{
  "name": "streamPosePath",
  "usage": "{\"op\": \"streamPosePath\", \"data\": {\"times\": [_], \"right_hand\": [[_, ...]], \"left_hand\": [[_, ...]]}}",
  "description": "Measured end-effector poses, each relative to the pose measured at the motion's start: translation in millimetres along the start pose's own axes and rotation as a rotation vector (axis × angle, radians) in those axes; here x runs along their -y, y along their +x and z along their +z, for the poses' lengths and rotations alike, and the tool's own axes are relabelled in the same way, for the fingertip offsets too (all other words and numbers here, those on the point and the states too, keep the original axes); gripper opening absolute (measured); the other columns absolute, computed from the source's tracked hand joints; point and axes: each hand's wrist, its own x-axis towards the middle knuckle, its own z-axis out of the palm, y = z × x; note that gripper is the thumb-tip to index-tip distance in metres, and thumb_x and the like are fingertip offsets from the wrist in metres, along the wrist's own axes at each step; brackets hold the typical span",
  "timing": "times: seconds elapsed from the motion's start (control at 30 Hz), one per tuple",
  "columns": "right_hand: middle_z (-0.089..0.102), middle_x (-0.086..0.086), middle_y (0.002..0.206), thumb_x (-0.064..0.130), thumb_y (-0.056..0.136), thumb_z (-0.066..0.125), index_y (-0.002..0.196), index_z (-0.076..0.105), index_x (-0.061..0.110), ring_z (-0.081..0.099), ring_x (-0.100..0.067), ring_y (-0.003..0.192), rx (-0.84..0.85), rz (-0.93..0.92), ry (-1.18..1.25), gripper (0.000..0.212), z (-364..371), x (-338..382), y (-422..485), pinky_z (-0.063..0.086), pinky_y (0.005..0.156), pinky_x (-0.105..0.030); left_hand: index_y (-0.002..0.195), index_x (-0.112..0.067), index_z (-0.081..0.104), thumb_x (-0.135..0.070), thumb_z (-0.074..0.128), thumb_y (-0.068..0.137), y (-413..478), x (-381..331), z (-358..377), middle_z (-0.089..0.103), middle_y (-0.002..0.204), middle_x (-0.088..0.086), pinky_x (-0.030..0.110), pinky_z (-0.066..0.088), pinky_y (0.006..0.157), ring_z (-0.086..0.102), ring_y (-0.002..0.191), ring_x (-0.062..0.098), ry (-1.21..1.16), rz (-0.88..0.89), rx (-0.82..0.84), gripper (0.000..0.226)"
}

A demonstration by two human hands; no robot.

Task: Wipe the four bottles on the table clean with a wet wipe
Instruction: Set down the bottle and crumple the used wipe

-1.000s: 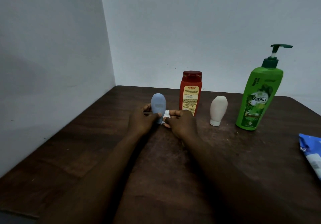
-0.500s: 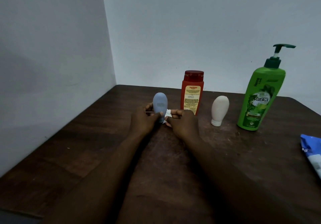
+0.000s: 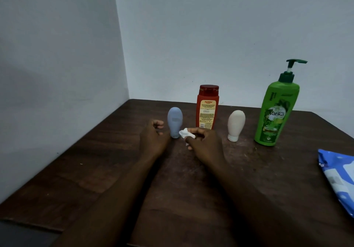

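Four bottles stand on the dark wooden table. A small blue bottle rests cap-down at the left, with a red bottle behind it to the right. Further right are a small cream bottle, also cap-down, and a tall green pump bottle. My left hand sits just left of the blue bottle, fingers curled and apart from it, holding nothing. My right hand pinches a crumpled white wet wipe close to the blue bottle's cap.
A blue and white wipes pack lies at the table's right edge. Two grey walls meet in a corner behind the bottles. The table's near-left edge drops off beside my left forearm.
My left hand has let go of the blue bottle, which now stands alone on its cap. My right hand has kept the wipe and drawn slightly back from the bottle.
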Motion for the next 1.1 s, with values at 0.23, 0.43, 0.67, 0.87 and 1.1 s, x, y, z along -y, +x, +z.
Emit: {"op": "streamPosePath", "data": {"times": [0.23,0.43,0.67,0.87,1.1], "right_hand": [[0.072,0.015,0.105,0.028,0.086,0.074,0.115,0.072,0.029,0.066,0.000,0.092,0.042,-0.031,-0.090,0.029,-32.2,8.0,-34.2,0.056,0.085,-0.025],[0.076,0.007,0.105,0.023,0.087,0.074,0.114,0.073,0.025,0.072,-0.004,0.086,-0.017,0.005,0.020,0.027,-79.2,6.1,-57.8,0.059,0.081,-0.027],[0.077,-0.010,0.098,0.012,0.080,0.077,0.107,0.074,0.010,0.075,-0.023,0.090,-0.024,0.150,0.519,0.027,-128.4,-0.9,-91.1,0.058,0.074,-0.031],[0.076,-0.013,0.102,0.015,0.071,0.072,0.107,0.071,0.002,0.073,-0.020,0.089,0.028,0.169,0.677,0.039,-154.2,12.1,-116.7,0.060,0.072,-0.023],[0.078,-0.005,0.093,0.000,0.082,0.074,0.099,0.076,0.014,0.075,-0.016,0.087,-0.049,0.007,0.352,0.022,-156.4,23.2,-135.4,0.057,0.072,-0.020]], "left_hand": [[0.096,-0.026,0.065,-0.016,0.071,0.089,-37.9,-25.9,0.9,0.066,0.095,-0.010,0.018,0.047,0.072,0.062,0.089,0.004,0.010,0.083,0.118,0.014],[0.103,-0.031,0.074,-0.010,0.066,0.090,-79.7,-55.9,14.0,0.074,0.109,-0.008,0.039,0.057,0.094,0.068,0.105,0.012,-0.270,-0.021,0.432,0.026],[0.116,-0.017,0.072,-0.009,0.067,0.090,-131.3,-86.6,17.0,0.076,0.111,-0.001,0.029,0.061,0.077,0.073,0.103,0.017,-0.590,-0.222,0.726,0.027],[0.106,-0.013,0.071,-0.006,0.065,0.091,-162.4,-97.5,24.9,0.078,0.102,0.004,0.027,0.062,0.071,0.075,0.090,0.013,-0.707,-0.284,0.704,0.017],[0.104,-0.009,0.071,-0.002,0.054,0.097,-173.7,-105.7,24.0,0.078,0.098,0.010,0.024,0.062,0.073,0.073,0.082,0.014,-0.834,-0.386,0.669,0.020]]}}
